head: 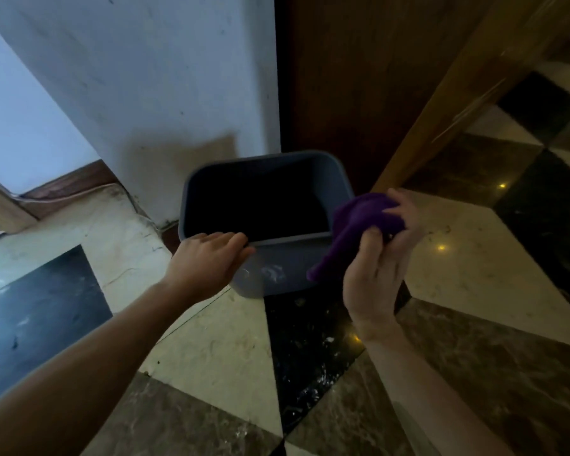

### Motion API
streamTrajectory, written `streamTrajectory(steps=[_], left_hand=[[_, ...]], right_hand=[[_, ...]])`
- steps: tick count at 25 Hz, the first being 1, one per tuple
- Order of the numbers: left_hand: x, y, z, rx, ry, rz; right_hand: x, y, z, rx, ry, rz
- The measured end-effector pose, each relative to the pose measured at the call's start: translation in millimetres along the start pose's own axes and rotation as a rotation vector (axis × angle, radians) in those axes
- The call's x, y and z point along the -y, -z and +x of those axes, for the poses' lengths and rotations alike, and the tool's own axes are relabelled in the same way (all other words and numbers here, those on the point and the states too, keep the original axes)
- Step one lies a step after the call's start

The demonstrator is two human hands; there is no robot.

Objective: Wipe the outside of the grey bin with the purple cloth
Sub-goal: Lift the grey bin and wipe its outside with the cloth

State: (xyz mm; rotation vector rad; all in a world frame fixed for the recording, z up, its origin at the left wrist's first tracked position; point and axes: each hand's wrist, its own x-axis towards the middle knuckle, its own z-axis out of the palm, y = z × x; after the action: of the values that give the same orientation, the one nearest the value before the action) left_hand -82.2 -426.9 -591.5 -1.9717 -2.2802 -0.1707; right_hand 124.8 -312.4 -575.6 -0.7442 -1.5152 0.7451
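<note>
A grey rectangular bin (287,268) stands on the tiled floor against a white wall corner; its inside looks dark. My left hand (208,261) grips the bin's near rim at its left corner, fingers hooked over the edge. My right hand (382,255) is raised just right of the bin's near right corner and holds a bunched purple cloth (359,225). A tail of the cloth hangs down in front of the bin's near wall. White smudges show on that wall.
A white wall (165,93) rises behind the bin, with a dark wooden door (359,77) and a wooden frame (448,103) to its right. The floor is glossy marble tiles (474,258) in cream, black and brown. A wooden skirting runs at the left.
</note>
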Motion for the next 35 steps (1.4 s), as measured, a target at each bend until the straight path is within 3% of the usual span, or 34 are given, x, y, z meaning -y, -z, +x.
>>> streamTrajectory(steps=[5,9,14,19,23,35], left_hand=[[-21,6,20,-0.129,0.077,0.01],[-41,18,42,-0.128,0.405,-0.129],[-48,14,34,-0.025,0.682,-0.427],[-53,4,15,-0.02,0.711,-0.525],[-48,2,6,-0.035,0.752,-0.589],[-35,5,-20,0.083,0.919,-0.657]], right_hand=[[-2,7,4,-0.016,0.169,-0.164],[-4,10,-6,-0.01,0.164,-0.279],[-20,-15,-45,0.183,0.066,-0.306],[-35,-42,-74,0.505,-0.02,-0.34],[-43,-53,-74,0.675,0.01,-0.49],[-87,-35,-84,0.72,-0.066,-0.694]])
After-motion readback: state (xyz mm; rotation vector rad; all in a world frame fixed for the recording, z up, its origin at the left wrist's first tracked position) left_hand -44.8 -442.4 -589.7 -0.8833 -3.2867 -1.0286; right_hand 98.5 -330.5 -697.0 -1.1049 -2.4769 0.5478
